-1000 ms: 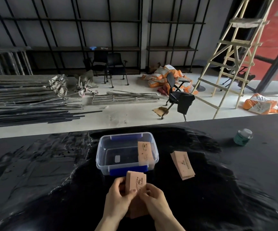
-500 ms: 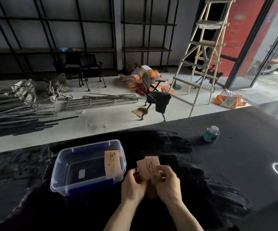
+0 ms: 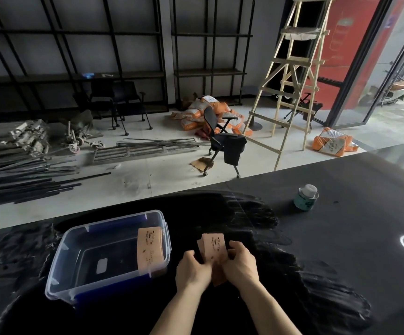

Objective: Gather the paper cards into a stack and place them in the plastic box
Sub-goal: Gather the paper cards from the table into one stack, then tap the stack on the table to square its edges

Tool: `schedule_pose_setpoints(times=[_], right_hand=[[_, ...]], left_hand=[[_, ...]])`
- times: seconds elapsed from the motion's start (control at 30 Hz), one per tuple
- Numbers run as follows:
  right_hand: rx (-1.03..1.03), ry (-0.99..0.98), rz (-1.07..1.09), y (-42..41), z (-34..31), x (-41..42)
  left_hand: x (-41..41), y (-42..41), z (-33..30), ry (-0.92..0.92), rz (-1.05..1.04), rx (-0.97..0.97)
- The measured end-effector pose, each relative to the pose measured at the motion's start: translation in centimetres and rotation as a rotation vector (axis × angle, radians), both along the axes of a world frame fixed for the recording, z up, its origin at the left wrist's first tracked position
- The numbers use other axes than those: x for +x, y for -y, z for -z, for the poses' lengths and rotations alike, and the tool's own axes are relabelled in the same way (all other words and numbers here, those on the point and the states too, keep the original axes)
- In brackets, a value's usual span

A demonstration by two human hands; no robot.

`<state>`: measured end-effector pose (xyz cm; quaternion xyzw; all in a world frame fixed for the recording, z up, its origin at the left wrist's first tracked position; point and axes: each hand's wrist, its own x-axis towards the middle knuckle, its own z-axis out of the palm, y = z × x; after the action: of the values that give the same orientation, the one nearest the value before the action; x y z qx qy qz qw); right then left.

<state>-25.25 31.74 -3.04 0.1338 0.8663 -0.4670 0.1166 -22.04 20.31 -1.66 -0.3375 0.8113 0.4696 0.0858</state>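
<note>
Both my hands are clamped on the cards (image 3: 214,250): left hand (image 3: 192,270) on the near-left edge, right hand (image 3: 240,265) on the right. A second ago I held a smaller bunch in front of the box (image 3: 109,257) while another pile lay on the bench (image 3: 341,238) to the right; that pile is now under my grip, so the loose cards look gathered. One card (image 3: 150,247) leans inside the box, against its right wall. Squaring and dropping in remain.

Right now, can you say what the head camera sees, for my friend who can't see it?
Two hands, left hand and right hand, hold a stack of paper cards over a black table, beside a clear plastic box holding another card.
</note>
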Motion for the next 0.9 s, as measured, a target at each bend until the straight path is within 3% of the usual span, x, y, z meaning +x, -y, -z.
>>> schedule_pose_setpoints(times=[0.3,0.4,0.63,0.8,0.9], right_hand=[[-0.476,0.114,0.002,-0.8,0.6,3.1],[-0.585,0.067,-0.008,-0.6,0.6,4.9],[-0.711,-0.177,-0.158,3.1,0.3,9.5],[-0.789,-0.177,-0.197,4.9,0.9,11.0],[-0.856,-0.131,-0.174,5.3,1.2,10.8]], left_hand=[[1.8,1.2,0.0,0.026,-0.067,0.355],[3.7,2.1,-0.4,-0.078,0.018,0.394],[9.5,4.0,-0.6,-0.439,0.155,0.283],[11.8,6.1,0.5,-0.479,0.067,0.576],[12.1,6.8,0.4,-0.448,-0.114,0.775]])
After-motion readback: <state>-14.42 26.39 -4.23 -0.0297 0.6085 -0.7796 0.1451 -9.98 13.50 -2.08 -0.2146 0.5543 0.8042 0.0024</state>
